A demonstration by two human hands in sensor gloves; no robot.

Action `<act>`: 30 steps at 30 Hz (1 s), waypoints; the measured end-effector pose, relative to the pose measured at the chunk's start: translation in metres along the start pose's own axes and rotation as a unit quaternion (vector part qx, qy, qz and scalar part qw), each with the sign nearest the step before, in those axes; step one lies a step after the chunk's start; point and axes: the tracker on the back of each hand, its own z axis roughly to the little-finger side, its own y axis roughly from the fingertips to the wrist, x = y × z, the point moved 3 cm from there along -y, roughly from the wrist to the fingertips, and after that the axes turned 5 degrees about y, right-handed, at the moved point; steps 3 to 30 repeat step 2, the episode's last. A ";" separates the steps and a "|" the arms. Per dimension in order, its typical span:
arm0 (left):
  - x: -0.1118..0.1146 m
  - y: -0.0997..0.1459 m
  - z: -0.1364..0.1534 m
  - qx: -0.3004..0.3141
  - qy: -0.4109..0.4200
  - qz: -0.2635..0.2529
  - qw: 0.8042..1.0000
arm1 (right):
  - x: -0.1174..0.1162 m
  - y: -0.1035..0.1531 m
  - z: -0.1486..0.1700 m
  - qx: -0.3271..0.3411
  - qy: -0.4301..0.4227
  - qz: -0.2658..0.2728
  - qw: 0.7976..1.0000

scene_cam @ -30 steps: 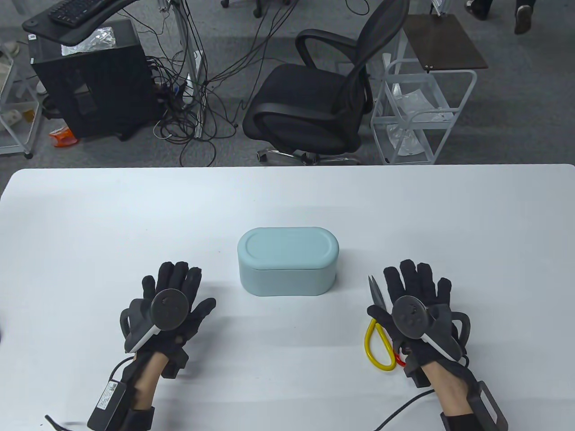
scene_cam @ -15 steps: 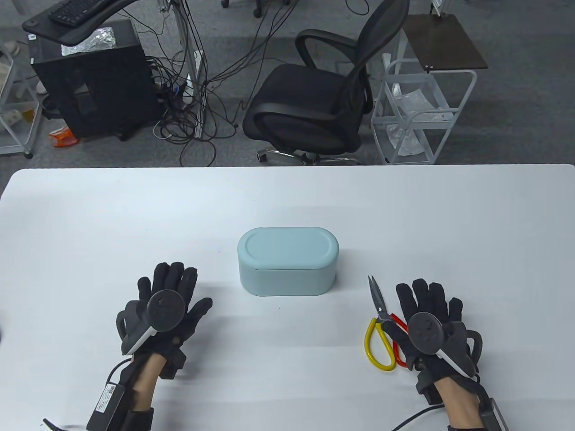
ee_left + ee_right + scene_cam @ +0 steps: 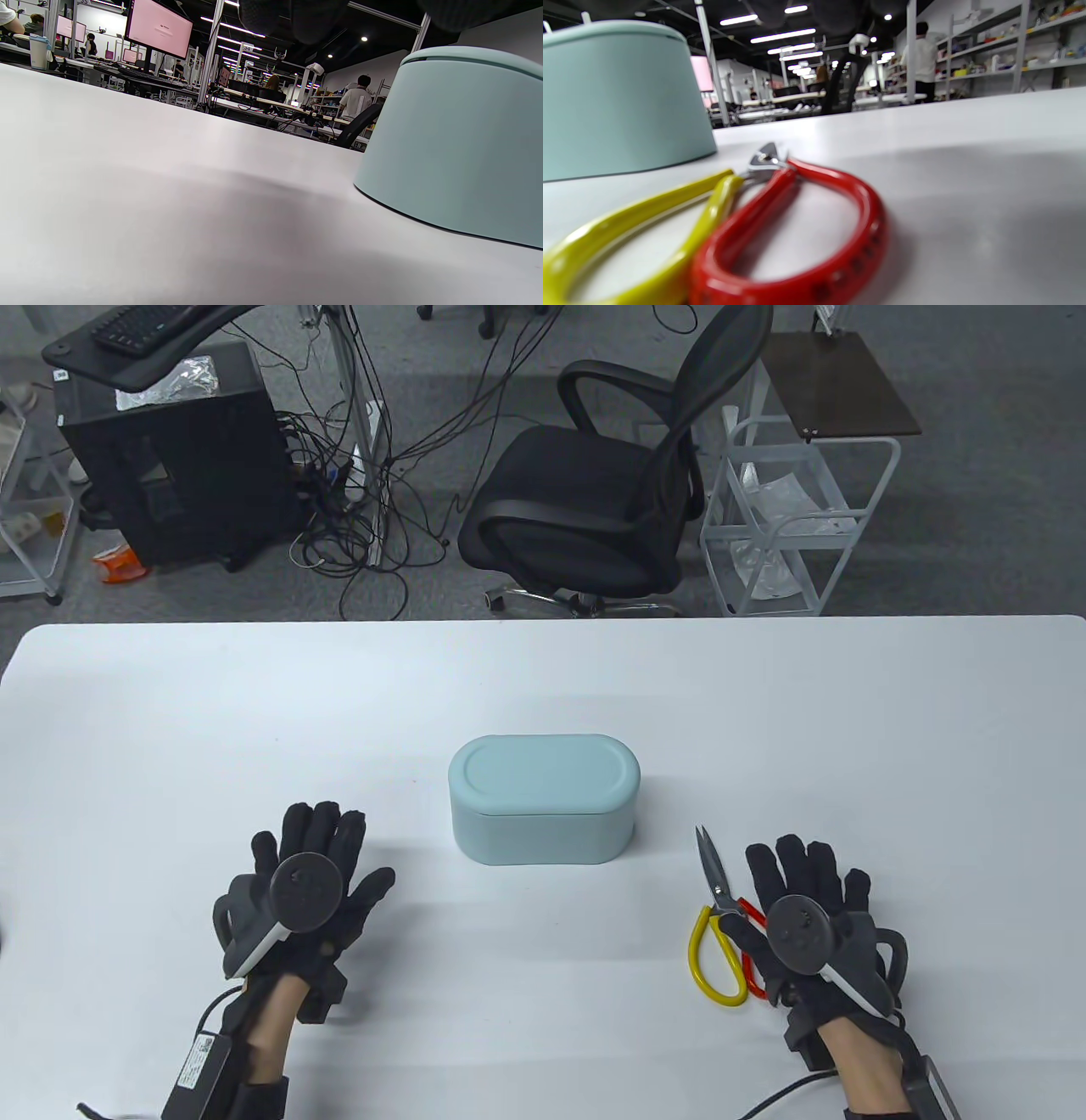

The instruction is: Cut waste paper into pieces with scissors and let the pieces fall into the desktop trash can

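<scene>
A pale teal oval trash can (image 3: 543,797) with its lid on stands mid-table; it also fills the right of the left wrist view (image 3: 458,144) and the left of the right wrist view (image 3: 619,97). Scissors (image 3: 717,916) with one yellow and one red handle loop lie flat on the table, blades together and pointing away. My right hand (image 3: 802,869) lies flat with straight fingers, its thumb side over the red loop (image 3: 797,237). My left hand (image 3: 318,836) lies flat, fingers spread, left of the can, holding nothing. No paper is visible.
The white table (image 3: 543,687) stretches wide around the can. Beyond its far edge stand a black office chair (image 3: 594,492), a white wire cart (image 3: 797,517) and a black computer case (image 3: 170,449) with cables.
My right hand slid right and back toward me, uncovering the scissors' pivot and part of the red loop. My left hand drifted slightly left and back. The scissors stayed put.
</scene>
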 end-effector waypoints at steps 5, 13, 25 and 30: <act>0.000 0.000 0.000 0.000 0.001 0.000 1.000 | 0.000 0.000 0.000 -0.001 0.000 -0.003 1.000; 0.000 0.000 0.000 0.000 0.001 0.000 1.000 | 0.000 0.000 0.000 -0.001 0.000 -0.003 1.000; 0.000 0.000 0.000 0.000 0.001 0.000 1.000 | 0.000 0.000 0.000 -0.001 0.000 -0.003 1.000; 0.000 0.000 0.000 0.000 0.001 0.000 1.000 | 0.000 0.000 0.000 -0.001 0.000 -0.003 1.000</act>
